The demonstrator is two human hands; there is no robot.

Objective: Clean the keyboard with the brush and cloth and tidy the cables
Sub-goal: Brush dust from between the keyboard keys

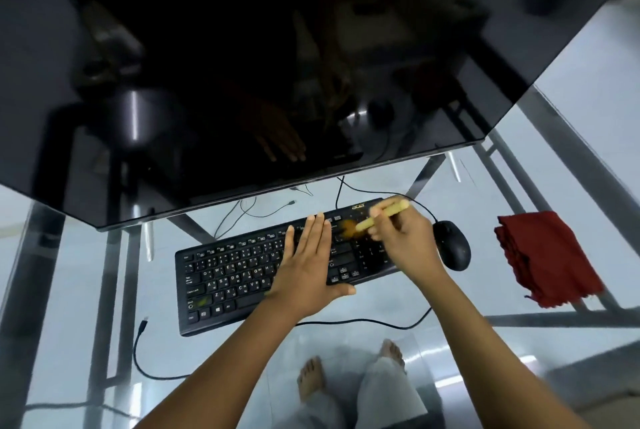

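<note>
My left hand (309, 257) lies flat, fingers together, steadying the keyboard (242, 276); my right hand (403, 238) pinches the brush (382, 215), bristles on the keys just right of it. Red cloth (543, 255) waits farther right.

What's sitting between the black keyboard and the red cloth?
In the head view, a black computer mouse sits on the glass desk between the black keyboard and the folded red cloth.

Black mouse (452, 245), dark monitor (242, 65)
</note>
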